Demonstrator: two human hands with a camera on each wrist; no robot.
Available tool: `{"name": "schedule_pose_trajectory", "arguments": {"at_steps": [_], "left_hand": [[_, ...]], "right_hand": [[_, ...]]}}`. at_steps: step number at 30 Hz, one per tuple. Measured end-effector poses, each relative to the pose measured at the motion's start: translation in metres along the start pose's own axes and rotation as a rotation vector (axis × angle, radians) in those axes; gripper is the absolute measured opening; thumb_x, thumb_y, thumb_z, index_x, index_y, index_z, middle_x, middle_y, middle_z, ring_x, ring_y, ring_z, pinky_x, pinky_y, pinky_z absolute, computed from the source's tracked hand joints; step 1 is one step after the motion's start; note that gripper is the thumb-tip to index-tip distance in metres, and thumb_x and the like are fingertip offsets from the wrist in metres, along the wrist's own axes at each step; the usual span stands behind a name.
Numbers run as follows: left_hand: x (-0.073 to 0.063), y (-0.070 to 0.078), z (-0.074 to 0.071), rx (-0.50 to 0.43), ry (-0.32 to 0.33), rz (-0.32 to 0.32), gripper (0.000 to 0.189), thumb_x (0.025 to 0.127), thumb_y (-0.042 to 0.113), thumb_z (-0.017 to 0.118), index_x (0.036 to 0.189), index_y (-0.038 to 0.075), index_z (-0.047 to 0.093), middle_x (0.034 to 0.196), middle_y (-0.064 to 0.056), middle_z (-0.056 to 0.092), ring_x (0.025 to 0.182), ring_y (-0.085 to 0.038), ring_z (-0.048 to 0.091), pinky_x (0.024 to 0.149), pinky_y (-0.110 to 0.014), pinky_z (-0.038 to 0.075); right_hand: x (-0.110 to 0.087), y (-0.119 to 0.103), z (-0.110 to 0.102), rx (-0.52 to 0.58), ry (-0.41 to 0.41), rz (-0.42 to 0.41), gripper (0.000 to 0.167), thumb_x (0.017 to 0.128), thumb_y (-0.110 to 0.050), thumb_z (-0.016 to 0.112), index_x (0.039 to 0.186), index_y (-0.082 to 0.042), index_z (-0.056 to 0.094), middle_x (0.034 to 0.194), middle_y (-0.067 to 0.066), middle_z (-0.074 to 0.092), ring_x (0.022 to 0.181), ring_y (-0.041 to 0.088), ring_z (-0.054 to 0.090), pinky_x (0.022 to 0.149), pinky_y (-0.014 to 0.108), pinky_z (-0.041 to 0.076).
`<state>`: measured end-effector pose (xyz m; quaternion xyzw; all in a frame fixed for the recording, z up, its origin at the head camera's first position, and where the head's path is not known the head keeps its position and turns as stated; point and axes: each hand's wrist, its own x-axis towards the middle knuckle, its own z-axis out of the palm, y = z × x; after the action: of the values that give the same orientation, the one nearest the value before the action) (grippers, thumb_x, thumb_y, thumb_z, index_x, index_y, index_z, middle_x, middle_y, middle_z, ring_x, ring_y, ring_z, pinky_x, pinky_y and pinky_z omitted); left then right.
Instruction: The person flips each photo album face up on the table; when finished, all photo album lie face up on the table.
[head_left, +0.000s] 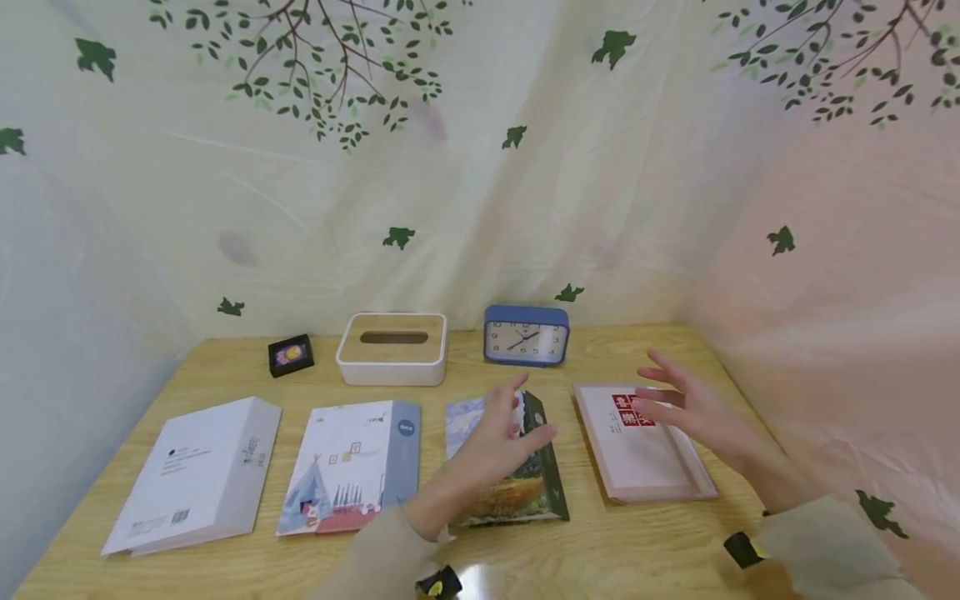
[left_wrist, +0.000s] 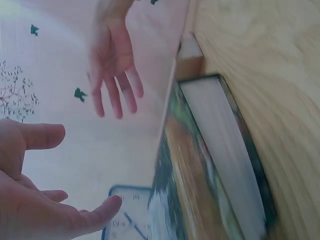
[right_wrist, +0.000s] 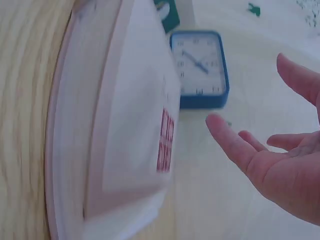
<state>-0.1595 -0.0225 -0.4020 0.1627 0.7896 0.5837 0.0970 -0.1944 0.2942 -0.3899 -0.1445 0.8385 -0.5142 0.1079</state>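
My left hand (head_left: 498, 442) hovers above a book with a green landscape cover (head_left: 517, 492), its fingers spread and holding nothing. That book's page edges show in the left wrist view, where the book (left_wrist: 185, 165) is blurred. Over the right side of a pale pink book with a red title block (head_left: 637, 458) hangs my right hand (head_left: 693, 408), fingers loosely extended. In the right wrist view this hand (right_wrist: 280, 155) is apart from the pink book (right_wrist: 135, 115).
A white book (head_left: 187, 475) and a blue-spined book (head_left: 345, 467) lie to the left. Behind stand a small black box (head_left: 291, 356), a white tissue box with a wooden top (head_left: 392, 367) and a blue alarm clock (head_left: 527, 335). A printed curtain (head_left: 465, 183) closes off the back.
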Motion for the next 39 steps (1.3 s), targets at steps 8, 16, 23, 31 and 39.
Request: {"name": "schedule_pose_trajectory", "arguments": {"at_steps": [8, 16, 23, 31, 39], "left_hand": [[-0.014, -0.027, -0.040, 0.083, 0.112, -0.005, 0.083, 0.094, 0.021, 0.074, 0.159, 0.006, 0.024, 0.157, -0.027, 0.022, 0.140, -0.049, 0.030, 0.111, -0.065, 0.030], [-0.022, -0.047, -0.059, 0.138, 0.090, -0.070, 0.086, 0.092, 0.021, 0.076, 0.158, 0.002, 0.024, 0.159, -0.029, 0.017, 0.143, -0.049, 0.024, 0.114, -0.066, 0.024], [-0.037, -0.055, -0.071, 0.131, 0.079, -0.191, 0.091, 0.091, 0.025, 0.077, 0.161, 0.007, 0.021, 0.162, -0.027, 0.012, 0.146, -0.050, 0.019, 0.113, -0.068, 0.022], [-0.033, -0.057, -0.072, 0.001, 0.023, -0.218, 0.093, 0.093, 0.026, 0.076, 0.161, 0.008, 0.017, 0.160, -0.028, 0.021, 0.139, -0.042, 0.037, 0.111, -0.061, 0.033], [-0.031, -0.061, -0.070, -0.150, -0.032, -0.251, 0.098, 0.094, 0.015, 0.074, 0.161, 0.004, 0.003, 0.132, -0.027, 0.054, 0.083, -0.023, 0.063, 0.072, -0.036, 0.055]], "right_hand": [[0.005, -0.019, 0.042, 0.165, -0.112, 0.033, 0.087, 0.100, -0.022, 0.066, 0.165, -0.018, 0.007, 0.164, 0.019, 0.023, 0.144, 0.040, 0.036, 0.104, 0.035, 0.048], [0.009, -0.016, 0.076, 0.239, -0.175, 0.095, 0.087, 0.100, -0.024, 0.067, 0.165, -0.022, 0.009, 0.166, 0.017, 0.017, 0.147, 0.040, 0.031, 0.110, 0.046, 0.042], [0.014, -0.010, 0.105, 0.268, -0.219, 0.125, 0.094, 0.097, -0.025, 0.072, 0.164, -0.016, 0.008, 0.167, 0.019, 0.012, 0.149, 0.041, 0.025, 0.118, 0.056, 0.022], [0.018, -0.009, 0.108, 0.294, -0.267, 0.153, 0.095, 0.096, -0.022, 0.073, 0.164, -0.011, 0.008, 0.166, 0.026, 0.007, 0.149, 0.047, 0.018, 0.116, 0.057, 0.025], [0.024, -0.011, 0.111, 0.248, -0.274, 0.183, 0.093, 0.096, -0.023, 0.073, 0.163, -0.007, 0.011, 0.161, 0.030, 0.021, 0.148, 0.047, 0.021, 0.116, 0.057, 0.028]]}}
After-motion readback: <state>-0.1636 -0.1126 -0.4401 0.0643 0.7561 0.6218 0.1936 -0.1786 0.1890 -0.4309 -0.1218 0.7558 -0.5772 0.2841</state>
